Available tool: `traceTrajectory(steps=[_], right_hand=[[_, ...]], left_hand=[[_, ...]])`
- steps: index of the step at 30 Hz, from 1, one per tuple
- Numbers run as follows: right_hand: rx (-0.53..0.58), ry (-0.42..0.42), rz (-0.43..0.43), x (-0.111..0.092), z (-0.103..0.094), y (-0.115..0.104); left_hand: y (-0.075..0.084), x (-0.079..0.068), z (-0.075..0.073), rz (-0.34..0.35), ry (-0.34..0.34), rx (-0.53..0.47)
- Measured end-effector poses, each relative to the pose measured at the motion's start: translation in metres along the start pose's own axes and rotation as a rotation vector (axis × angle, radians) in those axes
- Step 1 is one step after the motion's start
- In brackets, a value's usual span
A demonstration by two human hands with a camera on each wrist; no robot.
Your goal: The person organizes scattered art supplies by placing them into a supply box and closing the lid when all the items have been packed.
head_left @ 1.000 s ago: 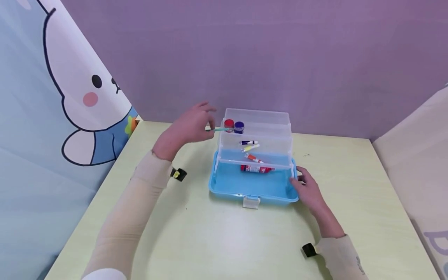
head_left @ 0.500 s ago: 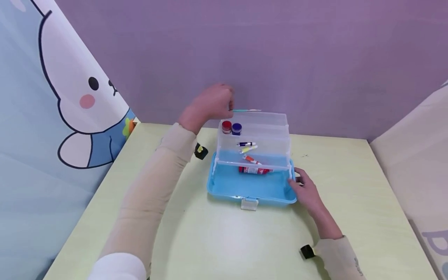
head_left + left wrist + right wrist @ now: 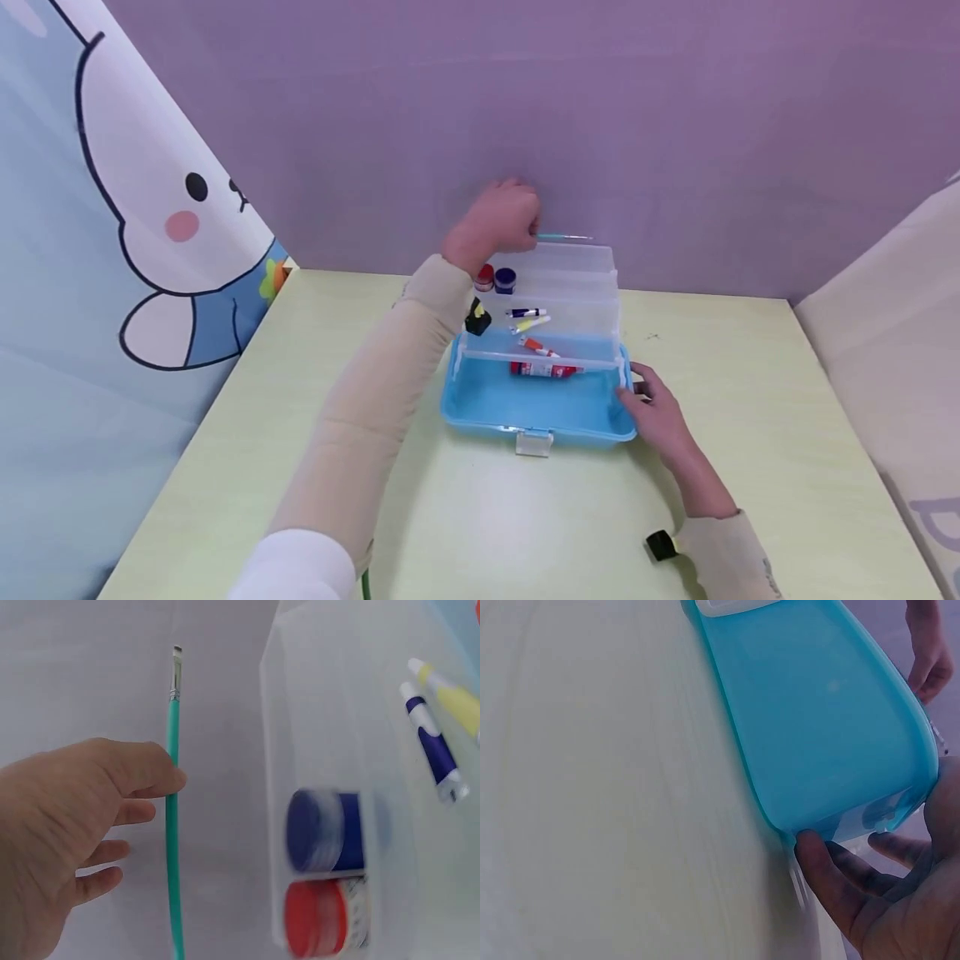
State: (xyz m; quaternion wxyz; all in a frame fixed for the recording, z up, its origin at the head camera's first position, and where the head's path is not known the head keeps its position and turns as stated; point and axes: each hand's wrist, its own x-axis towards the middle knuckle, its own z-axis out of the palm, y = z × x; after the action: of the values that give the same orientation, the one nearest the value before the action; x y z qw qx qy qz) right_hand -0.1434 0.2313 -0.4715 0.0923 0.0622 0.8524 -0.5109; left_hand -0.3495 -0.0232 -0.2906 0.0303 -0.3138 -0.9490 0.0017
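Observation:
My left hand [image 3: 498,217] pinches a turquoise paintbrush [image 3: 566,237] behind and above the rear clear tray of a light blue storage box [image 3: 540,400]. In the left wrist view, thumb and forefinger hold the paintbrush [image 3: 173,825] mid-handle, flat metal-ferruled tip pointing away. At the box's right end, my right hand [image 3: 663,421] grips the rim; the right wrist view shows the thumb on its corner. A red-lidded paint jar [image 3: 484,275] and a dark blue paint jar [image 3: 506,281] stand in the rear tray. The left forearm partly covers the red one.
A purple paint tube [image 3: 527,313] and a yellow one [image 3: 531,324] lie in the middle clear tray. An orange tube [image 3: 538,347] lies in front of them; a red tube [image 3: 542,369] sits lower in the box. Purple cloth [image 3: 712,167] hangs behind the table [image 3: 480,508].
My left hand has carried the paintbrush from the box's left side up and rightward to behind the rear tray. The right hand stays at the box's right end.

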Motion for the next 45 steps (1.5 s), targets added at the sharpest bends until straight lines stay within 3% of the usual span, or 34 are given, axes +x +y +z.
traceTrajectory(steps=[5,13,34,45], right_hand=[[0.001,0.003,0.0,0.0,0.001,0.001],[0.009,-0.003,-0.001,0.001,0.008,0.0],[-0.005,0.001,0.0,0.003,0.008,-0.001],[-0.008,0.012,-0.031,0.006,0.009,0.0]], left_hand=[[0.009,0.01,0.013,0.014,-0.007,0.011],[0.011,0.012,0.029,-0.007,0.005,0.034],[-0.001,0.004,0.029,-0.029,0.021,0.017],[-0.013,-0.012,0.024,-0.038,0.04,-0.002]])
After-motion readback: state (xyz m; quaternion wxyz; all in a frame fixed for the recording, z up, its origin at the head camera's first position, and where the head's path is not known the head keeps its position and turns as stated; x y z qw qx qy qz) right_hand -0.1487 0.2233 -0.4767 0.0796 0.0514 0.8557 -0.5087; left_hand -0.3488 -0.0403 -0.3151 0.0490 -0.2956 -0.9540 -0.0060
